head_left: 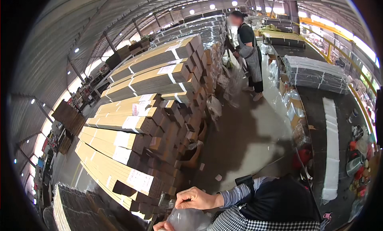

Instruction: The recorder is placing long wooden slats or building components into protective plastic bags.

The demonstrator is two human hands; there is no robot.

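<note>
A translucent, crumpled plastic bag or sheet (188,220) hangs between my hands at the lower edge. My right hand (196,198) comes in from the right in a grey sleeve with a black band, its thumb and fingers pinched at the top of the plastic. Lower and further left, my left hand (163,226) grips the plastic's near side; the picture's edge cuts off much of it. Just beyond both hands are the ends of long, flat cardboard boxes (137,179), stacked with white labels on top. I wear a black-and-white checked apron (261,225).
A co-worker (249,51) in a checked apron stands in the far aisle beside wrapped stacks. To the right runs a dark bench (317,131) with a long white strip (330,151), jars and a bundle of grey lengths (315,71). More stacked lengths (76,211) stand lower left.
</note>
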